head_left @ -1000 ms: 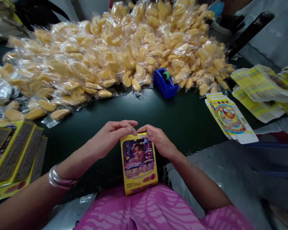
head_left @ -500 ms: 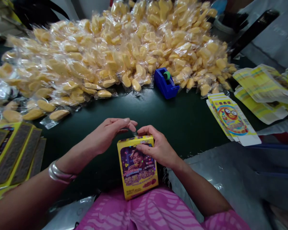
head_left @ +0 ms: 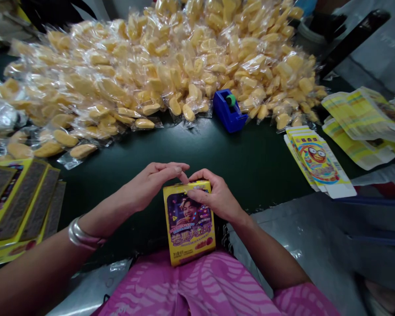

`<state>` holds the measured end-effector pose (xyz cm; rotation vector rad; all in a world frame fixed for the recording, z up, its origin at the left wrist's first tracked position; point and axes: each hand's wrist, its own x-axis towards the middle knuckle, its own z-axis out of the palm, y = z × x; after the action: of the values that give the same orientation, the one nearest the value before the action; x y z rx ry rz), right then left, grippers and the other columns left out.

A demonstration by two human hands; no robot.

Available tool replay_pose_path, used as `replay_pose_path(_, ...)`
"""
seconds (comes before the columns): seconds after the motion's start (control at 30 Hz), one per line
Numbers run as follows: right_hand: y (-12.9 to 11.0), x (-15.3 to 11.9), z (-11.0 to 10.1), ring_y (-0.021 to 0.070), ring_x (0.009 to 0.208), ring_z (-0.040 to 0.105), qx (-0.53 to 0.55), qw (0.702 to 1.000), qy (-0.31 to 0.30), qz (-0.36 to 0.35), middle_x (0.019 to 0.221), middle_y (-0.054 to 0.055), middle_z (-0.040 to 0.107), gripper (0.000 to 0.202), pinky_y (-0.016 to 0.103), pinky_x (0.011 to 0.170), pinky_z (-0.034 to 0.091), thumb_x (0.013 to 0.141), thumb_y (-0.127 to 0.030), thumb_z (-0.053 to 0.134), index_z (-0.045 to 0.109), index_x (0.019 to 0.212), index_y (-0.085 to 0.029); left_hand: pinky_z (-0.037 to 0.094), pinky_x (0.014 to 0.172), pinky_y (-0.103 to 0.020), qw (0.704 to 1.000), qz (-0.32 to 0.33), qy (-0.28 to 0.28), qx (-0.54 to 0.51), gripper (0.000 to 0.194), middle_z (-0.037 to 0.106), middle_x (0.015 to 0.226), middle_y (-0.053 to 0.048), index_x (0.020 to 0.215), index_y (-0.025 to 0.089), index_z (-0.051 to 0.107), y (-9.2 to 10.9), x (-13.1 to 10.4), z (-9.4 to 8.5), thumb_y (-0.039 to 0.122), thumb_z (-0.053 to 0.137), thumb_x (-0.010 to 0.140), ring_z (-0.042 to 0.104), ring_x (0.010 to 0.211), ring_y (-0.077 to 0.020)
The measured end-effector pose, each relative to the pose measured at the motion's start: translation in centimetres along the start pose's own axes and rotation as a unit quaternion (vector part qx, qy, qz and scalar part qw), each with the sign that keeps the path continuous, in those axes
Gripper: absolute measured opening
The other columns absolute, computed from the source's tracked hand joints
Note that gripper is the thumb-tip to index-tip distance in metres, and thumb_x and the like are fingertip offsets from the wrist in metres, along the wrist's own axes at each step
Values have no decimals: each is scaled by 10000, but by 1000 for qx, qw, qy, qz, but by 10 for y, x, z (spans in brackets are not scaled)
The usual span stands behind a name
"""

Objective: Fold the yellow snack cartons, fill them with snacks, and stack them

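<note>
A yellow printed box [head_left: 191, 226] stands upright against my lap, its front panel facing me. My right hand [head_left: 219, 195] grips its upper right corner, thumb on the front and fingers behind the top edge. Over the box's top left edge lies my left hand [head_left: 153, 184], fingers stretched out and fingertips touching the top near my right index finger. Whether a bit of tape is under those fingertips I cannot make out. Past the hands, a blue tape dispenser [head_left: 229, 112] with a green core sits on the dark green table [head_left: 191, 149].
A large heap of clear-wrapped yellow pieces [head_left: 171, 70] spreads across the back of the table. Yellow cartons with dark brown strips [head_left: 19, 206] lie at the left. To the right are flat small cartons [head_left: 317, 160] and stacks of yellow packaging [head_left: 365, 118].
My left fingers have come down onto the box's top edge; half a second ago they were slightly above it, with a small clear strip at the fingertips. The right hand keeps its grip.
</note>
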<state>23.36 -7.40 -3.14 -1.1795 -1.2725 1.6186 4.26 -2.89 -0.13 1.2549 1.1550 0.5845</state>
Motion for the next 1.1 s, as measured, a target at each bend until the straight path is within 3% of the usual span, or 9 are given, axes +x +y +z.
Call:
replay_pose_path(0.1, -1, -2, 2, 110, 647, 539, -19, 1000, 16, -6, 784, -30, 601, 323, 245, 621, 443, 726, -380, 765, 599, 928, -191, 511, 893, -397, 1000, -2, -5, -3, 345, 737, 1174, -79, 638, 222, 790, 2, 1, 0, 502, 642, 774, 664, 1035, -323)
replay_pose_path(0.27, -1, -3, 1, 110, 657, 547, -24, 1000, 13, -13, 810, -26, 613, 290, 246, 631, 452, 731, -341, 755, 595, 923, -194, 528, 793, -375, 999, -27, -3, -29, 372, 761, 1080, -99, 598, 205, 777, 3, 3, 3, 545, 681, 715, 672, 965, -316)
replay_pose_path(0.37, -2, -3, 1, 118, 681, 552, -37, 999, 17, -22, 825, -20, 620, 286, 252, 647, 452, 732, -340, 759, 596, 919, -198, 518, 669, -315, 995, -68, -7, -79, 326, 762, 889, -80, 638, 189, 757, 1, 2, 8, 514, 770, 657, 669, 767, -228)
replay_pose_path(0.5, -3, -6, 3, 143, 740, 583, -84, 995, 27, -38, 864, -11, 636, 261, 272, 696, 458, 730, -304, 756, 588, 907, -211, 433, 514, -236, 985, -126, -23, -119, 330, 639, 596, 15, 636, 179, 679, -2, -1, 12, 402, 891, 517, 554, 518, -119)
replay_pose_path(0.63, -7, -11, 3, 166, 822, 600, -127, 990, 16, -53, 932, -2, 637, 286, 290, 752, 462, 733, -265, 747, 566, 950, -224, 420, 503, -229, 974, -170, -67, -137, 358, 617, 589, 20, 633, 167, 643, -2, -3, 9, 389, 896, 515, 546, 498, -106)
replay_pose_path(0.8, -13, -15, -5, 180, 922, 596, -124, 986, -91, -62, 1072, 31, 617, 335, 301, 806, 479, 813, -255, 676, 527, 1112, -230, 461, 532, -232, 953, -200, -127, -187, 365, 650, 673, 24, 771, 188, 624, -5, 0, 3, 265, 892, 537, 602, 552, -121)
replay_pose_path(0.93, -13, -13, -9, 193, 1030, 585, -116, 979, -151, -80, 1174, 41, 599, 379, 318, 886, 470, 847, -228, 649, 517, 1203, -230, 488, 547, -237, 938, -207, -181, -210, 370, 665, 720, 9, 810, 184, 609, -12, 4, 0, 267, 882, 575, 627, 577, -128)
replay_pose_path(1.1, -17, -13, -7, 203, 1065, 587, -121, 982, -124, -74, 1201, 47, 598, 443, 330, 909, 469, 846, -219, 655, 503, 1262, -236, 467, 537, -211, 950, -183, -153, -202, 367, 626, 670, 32, 795, 173, 614, -10, 0, -1, 283, 883, 571, 586, 550, -99)
